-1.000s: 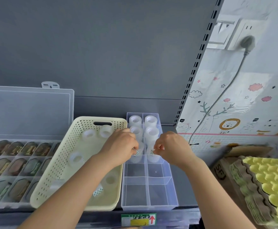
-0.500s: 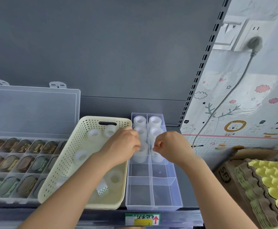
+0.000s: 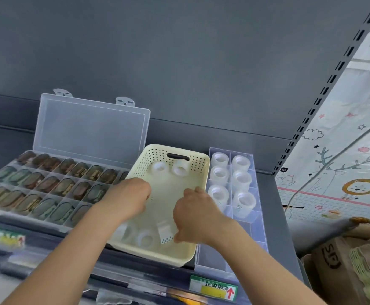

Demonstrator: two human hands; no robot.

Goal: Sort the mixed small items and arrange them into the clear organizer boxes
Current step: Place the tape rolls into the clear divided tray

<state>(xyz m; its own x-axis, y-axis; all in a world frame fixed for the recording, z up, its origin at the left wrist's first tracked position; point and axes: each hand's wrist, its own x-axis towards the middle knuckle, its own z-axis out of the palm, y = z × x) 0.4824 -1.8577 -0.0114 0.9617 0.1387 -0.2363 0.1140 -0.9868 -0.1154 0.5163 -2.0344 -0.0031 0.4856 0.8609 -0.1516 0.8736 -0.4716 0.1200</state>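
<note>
A cream perforated basket [image 3: 199,164] holds loose white tape rolls: two at the back [image 3: 180,168] and several at the front [image 3: 145,238]. To its right stands a clear divided organizer [image 3: 230,151] with six rolls [image 3: 219,192] upright in its back compartments. My left hand [image 3: 129,198] hovers over the basket's left side with fingers curled down; what lies under them is hidden. My right hand [image 3: 194,214] is low over the basket's middle, its thumb beside a labelled roll [image 3: 164,233].
At left an open clear case [image 3: 91,126] holds rows of dark oval items. A shelf upright [image 3: 324,91] and a grey cable run at right. A cardboard box [image 3: 333,258] and egg trays sit at the lower right. A price label [image 3: 214,289] marks the shelf edge.
Both hands left the organizer's third row, where two more rolls now stand, and moved left and down into the basket. The view shifted to the right.
</note>
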